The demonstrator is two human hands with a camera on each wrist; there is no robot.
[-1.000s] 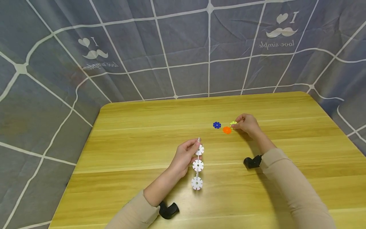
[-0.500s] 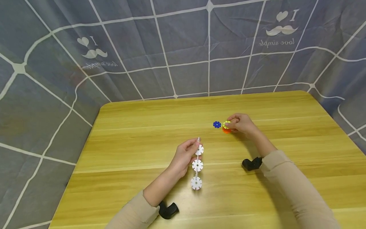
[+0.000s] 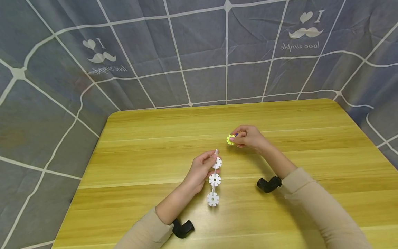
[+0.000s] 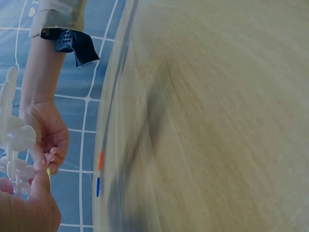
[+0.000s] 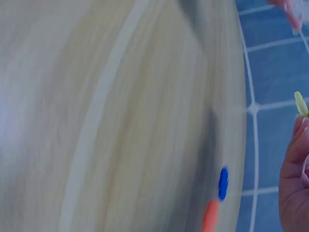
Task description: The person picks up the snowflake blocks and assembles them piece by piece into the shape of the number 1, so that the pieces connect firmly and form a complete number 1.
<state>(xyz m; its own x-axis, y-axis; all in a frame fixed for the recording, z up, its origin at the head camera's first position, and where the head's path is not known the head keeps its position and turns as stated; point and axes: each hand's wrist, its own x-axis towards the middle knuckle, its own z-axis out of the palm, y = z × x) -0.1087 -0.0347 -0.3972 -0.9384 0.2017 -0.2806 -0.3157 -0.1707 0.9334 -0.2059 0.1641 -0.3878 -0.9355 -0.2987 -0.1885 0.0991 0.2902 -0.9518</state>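
My left hand [image 3: 199, 170] pinches the top of a chain of white notched building discs [image 3: 214, 180], linked edge to edge and hanging down toward me. Between thumb and fingertips of my right hand [image 3: 250, 137] is a yellow notched disc [image 3: 230, 139], raised above the table. It also shows edge-on as a pale yellow disc [image 5: 301, 103] in the right wrist view. A blue disc [image 5: 223, 183] and an orange disc [image 5: 210, 215] lie on the table; in the head view the right hand hides most of them.
The wooden table [image 3: 149, 145] has a grey curtain [image 3: 199, 58] with white lines behind it and along its sides. One black curved piece [image 3: 183, 229] sits by the left sleeve, another black piece [image 3: 269, 184] by the right sleeve.
My right hand has lifted the yellow disc and carried it left, over the orange and blue discs, toward the white chain. The left hand has stayed about where it was.
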